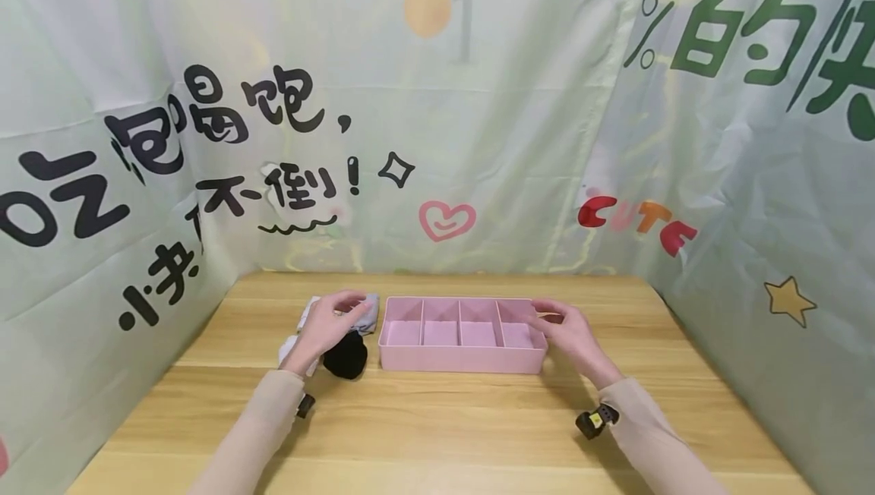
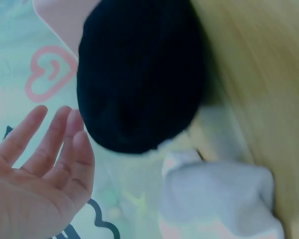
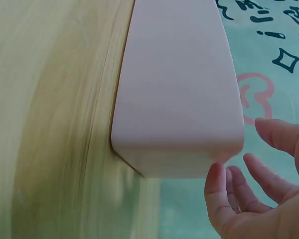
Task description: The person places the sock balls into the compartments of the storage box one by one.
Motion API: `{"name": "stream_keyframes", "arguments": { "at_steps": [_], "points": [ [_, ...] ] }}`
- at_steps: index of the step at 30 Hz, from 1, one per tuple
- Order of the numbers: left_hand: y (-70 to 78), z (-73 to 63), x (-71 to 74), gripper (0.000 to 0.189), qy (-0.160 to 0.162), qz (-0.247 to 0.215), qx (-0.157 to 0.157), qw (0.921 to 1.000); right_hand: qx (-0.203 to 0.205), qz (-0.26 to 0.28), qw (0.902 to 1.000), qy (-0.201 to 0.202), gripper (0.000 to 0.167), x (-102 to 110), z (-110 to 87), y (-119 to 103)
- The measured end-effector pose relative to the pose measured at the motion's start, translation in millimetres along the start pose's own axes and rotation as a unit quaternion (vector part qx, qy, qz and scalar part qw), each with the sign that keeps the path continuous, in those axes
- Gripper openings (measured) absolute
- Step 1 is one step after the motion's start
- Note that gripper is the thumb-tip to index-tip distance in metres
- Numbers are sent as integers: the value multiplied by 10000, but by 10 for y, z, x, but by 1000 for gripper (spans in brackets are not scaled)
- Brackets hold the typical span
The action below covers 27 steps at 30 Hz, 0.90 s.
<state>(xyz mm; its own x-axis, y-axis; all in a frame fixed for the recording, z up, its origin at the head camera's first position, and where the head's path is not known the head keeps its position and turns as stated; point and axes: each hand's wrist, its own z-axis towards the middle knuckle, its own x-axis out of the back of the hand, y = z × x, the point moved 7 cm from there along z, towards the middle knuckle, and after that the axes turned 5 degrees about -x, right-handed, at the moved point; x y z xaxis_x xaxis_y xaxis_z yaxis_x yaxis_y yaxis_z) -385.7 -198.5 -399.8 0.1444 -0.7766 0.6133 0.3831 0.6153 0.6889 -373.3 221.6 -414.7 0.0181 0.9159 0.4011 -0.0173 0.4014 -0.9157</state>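
Observation:
A pink box (image 1: 461, 360) with several compartments in a row stands on the wooden table; its compartments hold nothing. At its right end is my right hand (image 1: 569, 332), its relaxed fingers (image 3: 218, 191) right by the corner and the thumb apart from the wall. My left hand (image 1: 335, 324) hovers left of the box above a small group of cloth bundles, loosely bent fingers holding nothing. Nearest to it lies a black rolled bundle (image 1: 345, 357), rounded like balled socks. A grey folded cloth (image 1: 370, 316) sits behind, and a white bundle (image 2: 217, 196) lies beside the black one.
The wooden table (image 1: 444, 434) reaches toward me in front of the box. Printed fabric (image 1: 506, 138) hangs around its back and sides. A dark band with a small device (image 1: 596, 420) is on the right wrist.

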Motion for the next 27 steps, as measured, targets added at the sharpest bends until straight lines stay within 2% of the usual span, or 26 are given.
{"name": "stream_keyframes", "arguments": {
  "at_steps": [5, 10, 18, 21, 27],
  "points": [
    [-157, 0, 105, 45, -72, -289, 129, 9995, -119, 294, 9987, -396, 56, 27, 4, 74],
    [-316, -17, 221, 40, -165, -681, 117, 9975, -273, 535, 9947, -831, 61, 40, -3, 154],
    [-559, -90, 361, 48, -331, -960, 314, 9943, -391, 571, 9889, -1313, 71, 27, -38, 219],
    [-642, -120, 418, 50, -423, -908, 283, 9946, -473, 613, 9873, -1390, 74, -5, -41, 251],
    [-802, -206, 515, 51, -684, -770, 276, 9943, -340, 629, 9852, -1555, 73, -45, -53, 287]
  ]
}}
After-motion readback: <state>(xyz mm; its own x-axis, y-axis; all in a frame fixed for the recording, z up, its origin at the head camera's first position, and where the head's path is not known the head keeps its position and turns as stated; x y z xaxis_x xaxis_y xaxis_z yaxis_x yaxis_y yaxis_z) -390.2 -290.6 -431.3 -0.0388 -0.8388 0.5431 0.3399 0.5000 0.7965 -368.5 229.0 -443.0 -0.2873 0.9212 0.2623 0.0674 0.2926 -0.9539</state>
